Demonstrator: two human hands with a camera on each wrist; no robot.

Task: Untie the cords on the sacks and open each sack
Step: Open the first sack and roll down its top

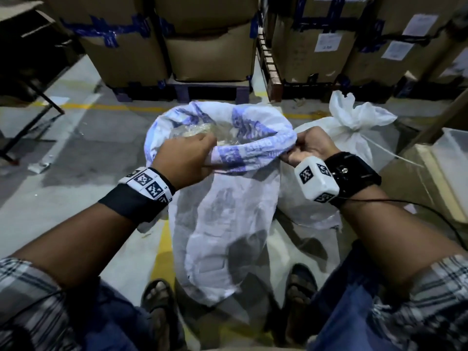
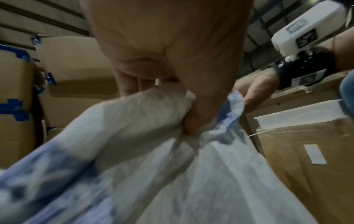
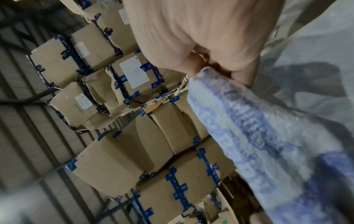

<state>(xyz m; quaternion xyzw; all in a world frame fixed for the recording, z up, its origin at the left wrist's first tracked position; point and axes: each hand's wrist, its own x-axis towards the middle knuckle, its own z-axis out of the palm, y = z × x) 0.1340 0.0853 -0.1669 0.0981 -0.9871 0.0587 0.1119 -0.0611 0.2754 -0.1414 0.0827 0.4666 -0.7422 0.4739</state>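
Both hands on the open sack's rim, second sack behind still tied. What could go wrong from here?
1. The open sack looks soft and stands held up only by the left hand and right hand gripping its rolled rim; letting go may make it slump or tip.
2. The tied sack has a thin cord stretched toward the box on the right; it could snag a wrist or foot.

This is a warehouse, a big storeroom. Brown cardboard boxes [image 1: 210,44] with blue tape [image 1: 106,30] and white paper labels [image 1: 328,41] stand stacked high on pallets [image 1: 210,91]. The right wrist view shows more boxes piled up on metal racks. The grey concrete floor [image 1: 83,153] has yellow painted lines [image 1: 101,106]. White sacks [image 1: 354,127] stand on it.
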